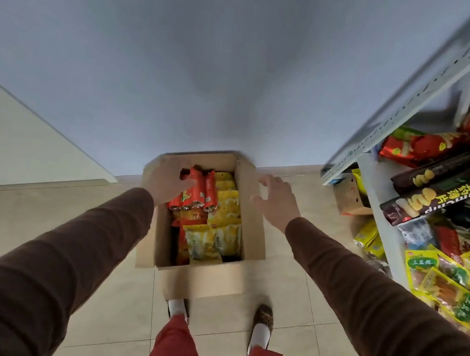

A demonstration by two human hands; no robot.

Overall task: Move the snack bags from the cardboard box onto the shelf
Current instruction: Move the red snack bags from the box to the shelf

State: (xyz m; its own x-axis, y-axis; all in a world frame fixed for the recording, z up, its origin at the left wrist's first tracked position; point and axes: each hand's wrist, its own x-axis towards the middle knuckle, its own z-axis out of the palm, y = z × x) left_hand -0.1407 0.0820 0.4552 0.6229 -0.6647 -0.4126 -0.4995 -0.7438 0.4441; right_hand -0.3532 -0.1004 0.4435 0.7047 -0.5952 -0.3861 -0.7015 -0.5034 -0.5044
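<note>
Below, an open box (255, 223) is seen on the tiled floor (48, 230), just in front of the person's feet, with its flaps folded out. It is packed with snack bags: red bags (197, 195) lie at the far left of the box, yellow bags (226, 206) fill the right side and the near end.

The left hand (166, 185) is reached into the far left corner of the box, its fingers curled down against the red bags; whether a bag is actually gripped cannot be told from the blur. The right hand (276, 199) is held over the box's right flap with fingers spread wide and nothing in it. Both arms are covered by brown sleeves (75, 248).

At the right, a white metal shelf (377, 192) is seen, already loaded with snacks: a dark chip packet (440, 196), red packets (423, 145) farther back, and yellow-green packets (449, 281) nearest. The shelf stands well apart from the box.
</note>
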